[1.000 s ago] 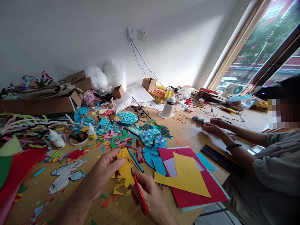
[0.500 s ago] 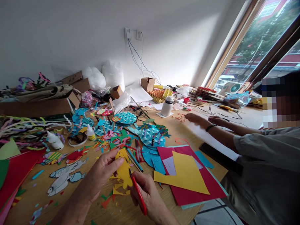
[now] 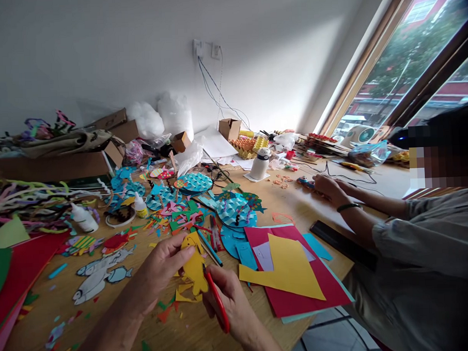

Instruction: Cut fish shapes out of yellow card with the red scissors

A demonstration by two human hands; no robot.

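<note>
My left hand pinches a yellow paper fish cutout, thumb on top, with drawn lines near its upper end. Red-handled scissors are in my right hand, its fingers wrapped round the loops. Their blades meet the right edge of the yellow paper near its tail end; most of the blades are hidden. Yellow offcuts lie on the table beneath the cutout. Left of my left hand are white paper fish with black outlines. A yellow sheet rests on red paper to the right.
A co-worker sits at the right, hands over small pieces on the table. Blue woven paper fish, glue bottles, a white flask and coloured scraps crowd the middle. A cardboard box stands at the back left.
The co-worker's hands have come together and now handle a small colourful strip. My hands have barely shifted, with the scissors still at the yellow cutout's edge.
</note>
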